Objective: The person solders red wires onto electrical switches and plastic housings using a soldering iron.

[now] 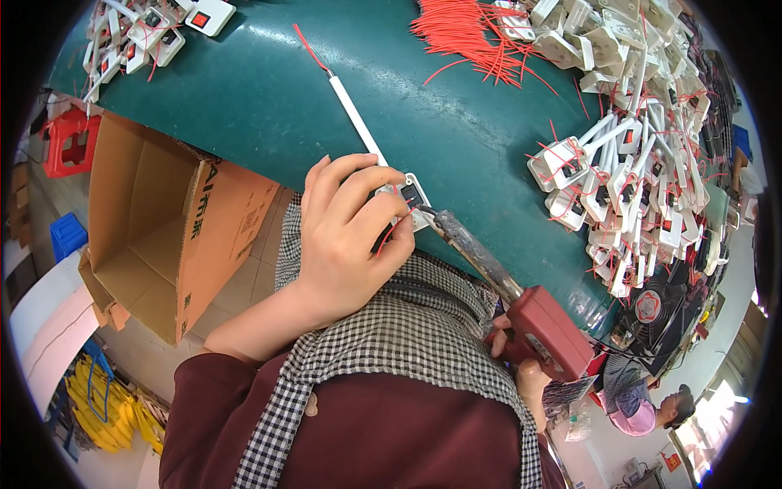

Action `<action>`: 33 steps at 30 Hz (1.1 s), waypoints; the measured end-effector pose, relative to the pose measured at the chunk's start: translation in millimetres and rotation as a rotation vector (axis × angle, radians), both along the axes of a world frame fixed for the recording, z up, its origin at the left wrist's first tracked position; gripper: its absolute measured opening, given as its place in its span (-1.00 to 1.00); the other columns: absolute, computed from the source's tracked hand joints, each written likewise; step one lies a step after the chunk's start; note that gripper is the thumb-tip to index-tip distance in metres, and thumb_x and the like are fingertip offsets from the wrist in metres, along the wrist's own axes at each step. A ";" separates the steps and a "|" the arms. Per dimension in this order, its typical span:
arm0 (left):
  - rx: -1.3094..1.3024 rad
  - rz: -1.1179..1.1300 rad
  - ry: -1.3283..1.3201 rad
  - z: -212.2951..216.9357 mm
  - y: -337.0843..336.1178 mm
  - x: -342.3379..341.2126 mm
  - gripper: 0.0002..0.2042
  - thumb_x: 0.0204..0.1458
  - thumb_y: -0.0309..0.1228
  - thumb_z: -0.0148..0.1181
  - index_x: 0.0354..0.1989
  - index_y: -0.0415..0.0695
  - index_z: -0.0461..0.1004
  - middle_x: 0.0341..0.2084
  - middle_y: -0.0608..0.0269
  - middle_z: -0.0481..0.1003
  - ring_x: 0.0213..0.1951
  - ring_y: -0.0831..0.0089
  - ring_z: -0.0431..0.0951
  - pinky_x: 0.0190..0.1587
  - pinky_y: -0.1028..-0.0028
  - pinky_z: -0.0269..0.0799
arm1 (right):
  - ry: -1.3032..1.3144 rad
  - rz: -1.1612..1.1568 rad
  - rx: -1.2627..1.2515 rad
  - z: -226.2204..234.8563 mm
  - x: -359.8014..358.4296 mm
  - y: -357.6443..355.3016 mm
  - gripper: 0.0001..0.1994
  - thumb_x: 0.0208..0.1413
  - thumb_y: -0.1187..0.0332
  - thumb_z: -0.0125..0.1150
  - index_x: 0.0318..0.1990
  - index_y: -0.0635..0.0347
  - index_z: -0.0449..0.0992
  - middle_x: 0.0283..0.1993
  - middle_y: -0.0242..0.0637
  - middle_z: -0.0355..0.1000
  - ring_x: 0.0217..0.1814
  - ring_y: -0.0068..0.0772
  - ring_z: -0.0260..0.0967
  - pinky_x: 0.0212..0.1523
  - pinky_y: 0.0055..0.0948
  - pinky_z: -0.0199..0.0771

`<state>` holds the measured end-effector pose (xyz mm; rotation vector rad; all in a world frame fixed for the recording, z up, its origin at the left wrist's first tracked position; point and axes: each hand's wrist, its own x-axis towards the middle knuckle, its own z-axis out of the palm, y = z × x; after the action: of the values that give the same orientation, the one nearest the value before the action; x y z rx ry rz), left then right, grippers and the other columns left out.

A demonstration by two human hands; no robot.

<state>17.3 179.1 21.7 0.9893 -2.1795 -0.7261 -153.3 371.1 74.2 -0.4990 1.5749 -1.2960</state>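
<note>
My left hand (346, 232) is closed over a white plastic switch housing with a long thin stem (355, 116) at the table's near edge. A short red wire (386, 236) runs between its thumb and forefinger. From the stem's far end another red wire (308, 47) sticks out. My right hand (529, 376) grips a soldering gun with a dark red body (552, 332), partly hidden behind it. The gun's worn metal barrel (479, 251) points up and left. Its tip meets the housing beside my left fingertips; the exact contact point is too small to tell.
Loose red wires (464, 37) lie on the green table (269, 106). White switch housings (643, 187) are heaped at the right, with more housings (147, 37) at the far left. A cardboard box (147, 236) stands open left of the table. Behind at right, a person (635, 407) sits near a black fan (652, 308).
</note>
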 end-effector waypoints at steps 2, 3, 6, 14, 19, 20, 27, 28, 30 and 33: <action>0.004 0.001 -0.012 0.6 1.5 0.7 -0.86 -0.35 -0.61 0.21 -0.56 -0.16 0.40 -0.29 0.24 0.47 -0.08 0.14 0.39 -0.01 0.12 0.20 | -0.004 0.011 -0.015 -6.1 -1.9 2.6 -0.07 -0.27 -0.09 0.38 0.18 0.36 0.14 -0.23 -0.03 0.41 -0.49 -0.44 0.36 -0.48 -0.57 0.32; 0.003 0.001 -0.018 0.3 2.1 1.1 -0.86 -0.35 -0.61 0.21 -0.56 -0.16 0.40 -0.29 0.23 0.47 -0.08 0.14 0.38 -0.01 0.12 0.20 | -0.002 0.020 -0.026 -8.5 -2.9 3.5 -0.07 -0.27 -0.10 0.38 0.17 0.36 0.14 -0.23 -0.02 0.41 -0.50 -0.43 0.36 -0.47 -0.57 0.33; 0.007 0.001 -0.021 -0.7 2.5 2.5 -0.86 -0.35 -0.61 0.21 -0.56 -0.16 0.40 -0.29 0.23 0.47 -0.08 0.13 0.38 -0.01 0.12 0.21 | -0.080 0.009 -0.082 -10.1 -5.5 -1.5 -0.05 -0.28 -0.09 0.39 0.17 0.37 0.11 -0.20 0.02 0.40 -0.48 -0.42 0.37 -0.45 -0.55 0.37; 0.013 -0.012 -0.006 -1.2 1.7 2.2 -0.86 -0.35 -0.61 0.21 -0.56 -0.16 0.40 -0.29 0.21 0.46 -0.08 0.12 0.38 0.00 0.12 0.21 | -0.134 -0.020 -0.041 -8.7 -6.7 5.7 -0.04 -0.30 -0.10 0.39 0.15 0.37 0.05 -0.11 0.08 0.36 -0.41 -0.40 0.37 -0.43 -0.56 0.40; 0.009 -0.030 -0.005 -4.4 2.0 3.9 -0.82 -0.34 -0.52 0.24 -0.51 -0.10 0.38 -0.24 0.26 0.43 -0.07 0.19 0.36 -0.02 0.07 0.18 | -0.138 -0.002 -0.087 -12.6 -7.4 7.4 -0.09 -0.24 -0.08 0.37 0.16 0.35 0.07 -0.08 0.11 0.35 -0.41 -0.41 0.36 -0.41 -0.57 0.40; 0.009 -0.031 -0.004 -3.0 1.9 4.1 -0.82 -0.34 -0.52 0.24 -0.51 -0.10 0.38 -0.24 0.26 0.43 -0.07 0.19 0.36 -0.02 0.07 0.18 | -0.130 -0.009 -0.117 -13.2 -6.6 7.8 -0.11 -0.21 -0.08 0.34 0.16 0.35 0.09 -0.07 0.11 0.34 -0.41 -0.41 0.36 -0.40 -0.57 0.40; 0.018 -0.089 -0.053 -4.5 1.5 8.9 -0.41 -0.37 -0.57 0.30 -0.03 -0.17 0.26 -0.10 0.14 0.37 -0.10 0.14 0.36 -0.04 0.22 0.24 | -0.072 -0.064 -0.152 -11.0 -4.2 8.3 -0.16 -0.14 -0.11 0.26 0.14 0.37 0.13 -0.06 0.13 0.33 -0.43 -0.41 0.35 -0.40 -0.55 0.40; 0.007 -0.119 -0.041 -8.9 2.1 10.7 -0.35 -0.38 -0.59 0.30 0.03 -0.18 0.21 -0.09 0.12 0.35 -0.12 0.14 0.36 -0.05 0.22 0.25 | -0.073 -0.061 -0.155 -11.4 -4.4 7.4 -0.16 -0.14 -0.11 0.26 0.14 0.37 0.13 -0.06 0.13 0.33 -0.43 -0.41 0.35 -0.40 -0.55 0.40; -0.016 -0.134 0.030 -19.6 4.1 8.7 -0.33 -0.38 -0.61 0.29 0.04 -0.19 0.19 -0.10 0.09 0.35 -0.12 0.12 0.36 -0.06 0.21 0.26 | -0.040 -0.062 -0.182 -12.2 -5.1 6.1 -0.16 -0.14 -0.13 0.25 0.12 0.40 0.14 -0.08 0.12 0.33 -0.46 -0.42 0.34 -0.45 -0.54 0.40; -0.070 -0.144 0.171 -25.0 5.9 3.3 -0.37 -0.37 -0.63 0.27 0.02 -0.17 0.26 -0.14 0.08 0.31 -0.14 0.13 0.34 -0.13 0.27 0.33 | -0.003 -0.109 -0.165 -12.3 -3.9 4.1 -0.14 -0.16 -0.17 0.23 0.09 0.43 0.15 -0.12 0.09 0.34 -0.53 -0.42 0.32 -0.56 -0.55 0.36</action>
<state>20.6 184.9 -3.3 0.7143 -2.1260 -0.7659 -157.3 375.2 62.0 -0.5193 1.5175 -1.5175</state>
